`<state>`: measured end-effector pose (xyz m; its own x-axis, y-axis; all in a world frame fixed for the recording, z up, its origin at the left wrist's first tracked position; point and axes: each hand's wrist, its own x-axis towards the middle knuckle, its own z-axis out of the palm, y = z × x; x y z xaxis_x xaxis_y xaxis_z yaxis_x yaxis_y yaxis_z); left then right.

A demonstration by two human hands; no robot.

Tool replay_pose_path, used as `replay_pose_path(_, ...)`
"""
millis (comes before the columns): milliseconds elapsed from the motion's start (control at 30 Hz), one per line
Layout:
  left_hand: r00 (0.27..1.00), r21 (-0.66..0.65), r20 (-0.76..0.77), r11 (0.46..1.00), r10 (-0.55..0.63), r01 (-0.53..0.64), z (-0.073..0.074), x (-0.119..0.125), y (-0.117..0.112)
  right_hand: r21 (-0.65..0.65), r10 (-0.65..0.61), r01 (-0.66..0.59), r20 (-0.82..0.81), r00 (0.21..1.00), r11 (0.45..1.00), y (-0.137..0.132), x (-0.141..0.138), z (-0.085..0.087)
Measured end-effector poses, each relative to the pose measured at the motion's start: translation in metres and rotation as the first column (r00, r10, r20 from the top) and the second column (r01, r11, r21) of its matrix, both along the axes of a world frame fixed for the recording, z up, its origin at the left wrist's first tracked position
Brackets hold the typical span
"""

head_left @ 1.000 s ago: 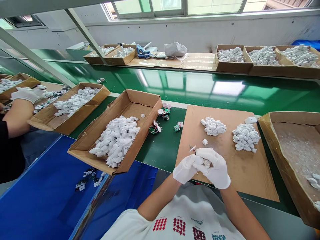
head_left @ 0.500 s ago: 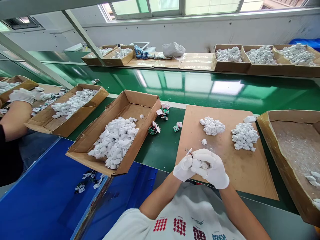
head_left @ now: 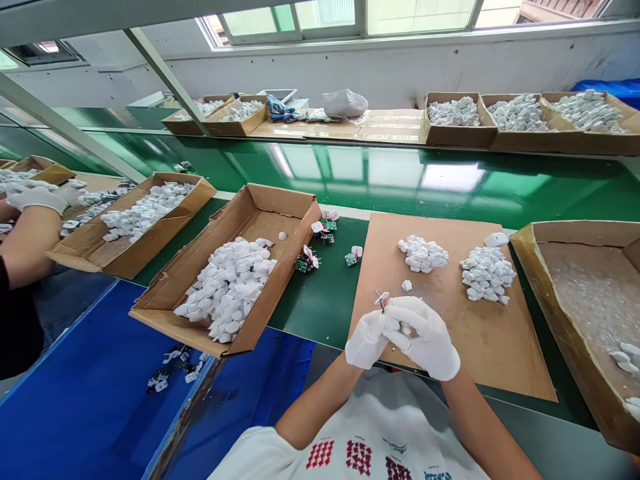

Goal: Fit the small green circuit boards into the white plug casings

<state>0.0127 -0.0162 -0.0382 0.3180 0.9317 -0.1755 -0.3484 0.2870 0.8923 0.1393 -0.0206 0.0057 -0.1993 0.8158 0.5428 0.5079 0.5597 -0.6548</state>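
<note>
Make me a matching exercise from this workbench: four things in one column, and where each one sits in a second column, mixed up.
Things:
1. Green circuit boards
2. White heaps
3. Pale sack
4. Right gloved hand

Places:
A. Top of the brown sheet
B. Green belt, beside a cardboard box
C. Flattened cardboard across the far side
D. Over the sheet's near edge

Pairs: 1-B, 2-A, 3-C, 4-D
</note>
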Motion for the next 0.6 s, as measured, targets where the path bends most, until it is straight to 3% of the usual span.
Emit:
replay_pose_path(133, 0.983, 0.013, 0.141, 0.993, -0.114, 0.113, 0.010, -0.003, 0.004, 0.042, 0.045, -0.043, -0.043, 0.998, 0.998, -0.002, 0.002, -0.002)
replay_pose_path(300, 0.966, 0.010, 0.022, 0.967, -0.256, 0.256, 0.023, -0.015, 0.019, 0.158, 0.067, -0.073, 0.043, 0.997, 0.985, 0.001, 0.006, 0.010)
replay_pose_path(467, 0.983, 0.037, -0.066, 0.984, -0.171, 0.173, 0.042, -0.017, 0.018, 0.256, 0.022, -0.049, 0.105, 0.994, 0.966, 0.002, 0.004, 0.019)
replay_pose_path(600, 0.983, 0.024, -0.084, 0.986, -0.161, 0.164, 0.046, -0.015, 0.016, 0.242, 0.017, -0.048, 0.127, 0.992, 0.969, 0.003, 0.006, 0.018)
